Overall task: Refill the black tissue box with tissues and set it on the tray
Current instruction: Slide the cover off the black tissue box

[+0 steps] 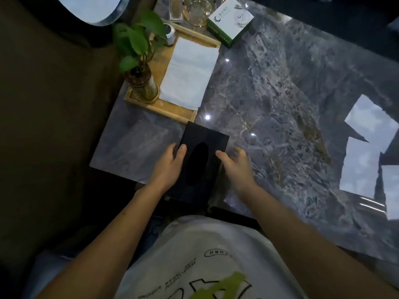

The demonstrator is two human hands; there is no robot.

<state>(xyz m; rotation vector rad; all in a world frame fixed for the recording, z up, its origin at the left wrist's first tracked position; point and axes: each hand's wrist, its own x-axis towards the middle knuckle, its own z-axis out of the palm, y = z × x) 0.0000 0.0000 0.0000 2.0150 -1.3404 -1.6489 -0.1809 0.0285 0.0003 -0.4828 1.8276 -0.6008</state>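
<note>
— Where do we have the box (205, 137)?
— On the counter (280, 93) at its near edge, slot up, long axis running away from us toward the tray (172, 114), whose near corner is just beside it. Open counter lies to our right.
— Our hands?
— Left hand (169, 167) clasps its left side; right hand (235, 167) loose, thumb at its right edge.

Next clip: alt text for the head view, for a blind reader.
A person's left hand grips a black tissue box on a grey marble table, the right hand open at its right edge. Behind, a wooden tray holds a white tissue stack and a leafy plant.
</note>
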